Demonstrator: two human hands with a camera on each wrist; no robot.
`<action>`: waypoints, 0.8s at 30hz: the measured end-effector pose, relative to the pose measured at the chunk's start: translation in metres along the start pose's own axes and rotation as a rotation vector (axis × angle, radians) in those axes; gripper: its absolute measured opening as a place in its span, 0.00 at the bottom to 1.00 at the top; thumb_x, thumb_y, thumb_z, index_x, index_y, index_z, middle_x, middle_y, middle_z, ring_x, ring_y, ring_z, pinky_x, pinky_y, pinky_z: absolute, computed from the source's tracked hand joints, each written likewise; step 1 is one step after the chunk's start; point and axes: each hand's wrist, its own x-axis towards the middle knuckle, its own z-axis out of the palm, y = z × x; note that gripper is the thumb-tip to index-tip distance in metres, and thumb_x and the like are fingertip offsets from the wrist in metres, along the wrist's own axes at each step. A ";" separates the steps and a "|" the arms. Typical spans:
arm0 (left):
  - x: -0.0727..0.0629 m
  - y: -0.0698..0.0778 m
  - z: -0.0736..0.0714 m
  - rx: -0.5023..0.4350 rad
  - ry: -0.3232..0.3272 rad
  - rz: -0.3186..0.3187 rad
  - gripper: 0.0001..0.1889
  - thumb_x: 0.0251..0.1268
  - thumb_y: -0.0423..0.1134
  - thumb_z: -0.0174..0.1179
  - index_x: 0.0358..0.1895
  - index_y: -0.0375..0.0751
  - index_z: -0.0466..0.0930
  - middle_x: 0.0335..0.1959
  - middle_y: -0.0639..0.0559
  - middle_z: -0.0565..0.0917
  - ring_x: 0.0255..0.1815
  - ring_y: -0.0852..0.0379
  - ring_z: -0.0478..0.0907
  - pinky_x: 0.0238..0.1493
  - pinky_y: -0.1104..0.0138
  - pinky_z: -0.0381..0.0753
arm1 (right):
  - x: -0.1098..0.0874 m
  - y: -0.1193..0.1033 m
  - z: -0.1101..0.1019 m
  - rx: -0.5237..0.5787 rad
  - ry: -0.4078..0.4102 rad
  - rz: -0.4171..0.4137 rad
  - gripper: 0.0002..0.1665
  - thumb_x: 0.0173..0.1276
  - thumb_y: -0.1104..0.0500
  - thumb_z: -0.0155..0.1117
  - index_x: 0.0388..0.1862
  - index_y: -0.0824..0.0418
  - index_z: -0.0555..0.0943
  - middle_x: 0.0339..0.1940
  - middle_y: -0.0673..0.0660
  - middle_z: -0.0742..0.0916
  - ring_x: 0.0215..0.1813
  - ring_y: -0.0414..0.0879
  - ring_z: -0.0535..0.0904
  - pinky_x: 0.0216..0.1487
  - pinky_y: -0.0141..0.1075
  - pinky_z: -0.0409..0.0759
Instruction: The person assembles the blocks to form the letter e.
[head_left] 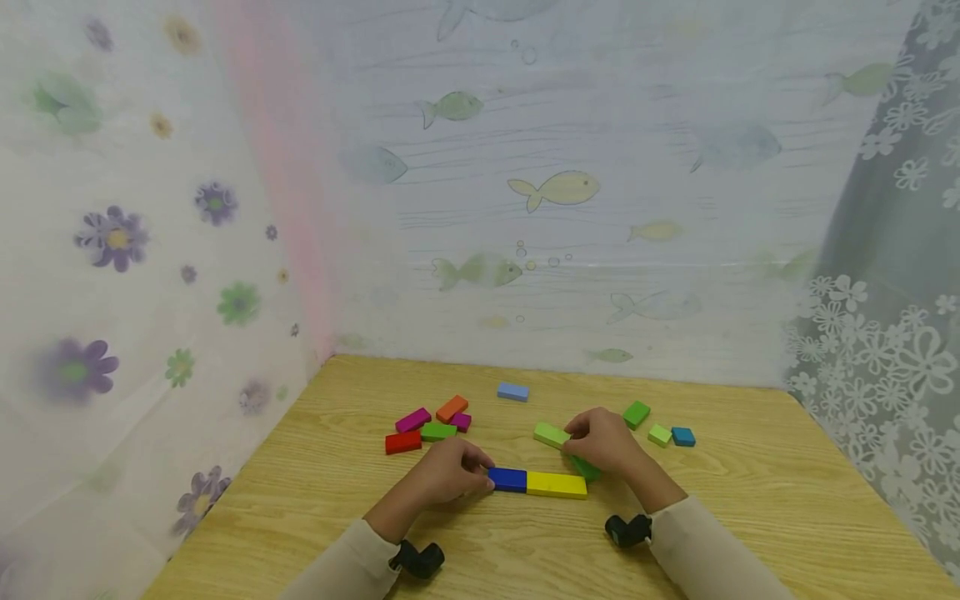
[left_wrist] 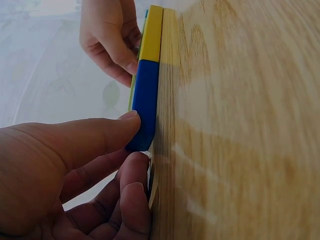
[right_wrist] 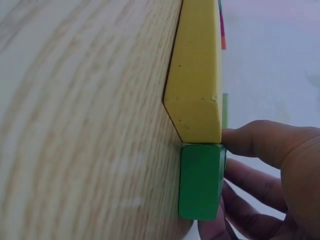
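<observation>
A blue block (head_left: pixel 508 479) and a yellow block (head_left: pixel 557 485) lie end to end on the wooden table. My left hand (head_left: pixel 450 473) pinches the free end of the blue block, its thumb on the blue side in the left wrist view. Behind the yellow block, my right hand (head_left: pixel 603 442) holds a green block (right_wrist: pixel 200 182), thumb at one end and fingers at the other. That block is partly hidden under the hand in the head view. A light green block (head_left: pixel 551 434) lies beside the right fingertips.
At left lie a red block (head_left: pixel 403 442), another green block (head_left: pixel 438 432), an orange block (head_left: pixel 452 408) and magenta blocks (head_left: pixel 413 419). A light blue block (head_left: pixel 513 392) lies farther back. Right of the right hand are a green block (head_left: pixel 637 414) and two small blocks (head_left: pixel 682 437).
</observation>
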 end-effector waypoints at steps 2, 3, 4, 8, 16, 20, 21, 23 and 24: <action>0.000 0.000 0.000 0.000 0.001 0.003 0.11 0.59 0.39 0.76 0.45 0.47 0.90 0.31 0.52 0.81 0.32 0.55 0.75 0.31 0.65 0.74 | 0.000 0.000 0.000 0.004 -0.003 0.003 0.17 0.62 0.56 0.77 0.49 0.59 0.90 0.42 0.51 0.90 0.43 0.43 0.84 0.44 0.42 0.85; 0.000 -0.001 0.000 0.002 0.001 0.003 0.11 0.59 0.39 0.76 0.45 0.47 0.91 0.31 0.52 0.81 0.31 0.55 0.75 0.30 0.65 0.74 | 0.000 0.001 0.000 0.005 -0.003 0.006 0.16 0.62 0.56 0.77 0.49 0.59 0.90 0.42 0.51 0.90 0.43 0.43 0.84 0.45 0.42 0.85; 0.000 -0.001 0.001 0.001 0.001 0.004 0.11 0.59 0.39 0.76 0.45 0.47 0.91 0.31 0.52 0.81 0.31 0.55 0.75 0.30 0.65 0.74 | 0.000 0.001 0.000 0.006 -0.005 0.008 0.17 0.63 0.56 0.77 0.49 0.59 0.90 0.43 0.51 0.90 0.44 0.43 0.84 0.45 0.42 0.85; 0.002 -0.003 0.001 0.001 0.000 0.000 0.10 0.60 0.40 0.76 0.45 0.48 0.91 0.32 0.53 0.82 0.31 0.55 0.76 0.30 0.65 0.75 | 0.001 0.002 -0.001 0.011 -0.014 0.019 0.17 0.63 0.55 0.76 0.50 0.59 0.90 0.44 0.51 0.90 0.45 0.45 0.84 0.46 0.42 0.85; 0.003 -0.004 0.001 0.002 -0.002 0.003 0.10 0.61 0.40 0.75 0.45 0.49 0.91 0.33 0.53 0.82 0.31 0.55 0.77 0.30 0.65 0.77 | 0.001 0.002 -0.002 0.016 -0.006 0.032 0.16 0.63 0.56 0.77 0.49 0.58 0.90 0.42 0.51 0.90 0.44 0.43 0.83 0.45 0.41 0.85; 0.003 -0.004 0.002 0.002 -0.002 0.006 0.10 0.60 0.40 0.75 0.45 0.49 0.91 0.32 0.53 0.82 0.30 0.55 0.76 0.29 0.65 0.76 | 0.000 0.001 -0.003 0.004 -0.007 0.019 0.16 0.62 0.56 0.78 0.48 0.59 0.90 0.41 0.51 0.89 0.42 0.43 0.83 0.44 0.41 0.85; 0.003 -0.004 0.002 0.002 -0.001 0.006 0.10 0.60 0.40 0.75 0.45 0.49 0.91 0.32 0.53 0.82 0.29 0.55 0.76 0.29 0.65 0.76 | 0.000 0.001 -0.003 0.003 -0.009 0.020 0.16 0.62 0.56 0.78 0.48 0.59 0.90 0.40 0.50 0.89 0.42 0.43 0.83 0.44 0.41 0.85; 0.003 -0.004 0.002 0.004 -0.001 0.004 0.10 0.60 0.40 0.75 0.45 0.49 0.91 0.32 0.53 0.82 0.30 0.55 0.76 0.29 0.65 0.76 | 0.000 0.000 -0.003 0.004 -0.014 0.018 0.16 0.62 0.56 0.78 0.48 0.59 0.90 0.40 0.50 0.89 0.41 0.43 0.82 0.43 0.41 0.84; 0.003 -0.004 0.002 0.004 -0.001 0.005 0.10 0.60 0.40 0.75 0.45 0.49 0.91 0.32 0.53 0.82 0.30 0.55 0.76 0.30 0.65 0.75 | 0.000 0.000 -0.003 0.003 -0.015 0.019 0.16 0.62 0.56 0.78 0.48 0.59 0.90 0.40 0.50 0.89 0.41 0.43 0.82 0.43 0.41 0.84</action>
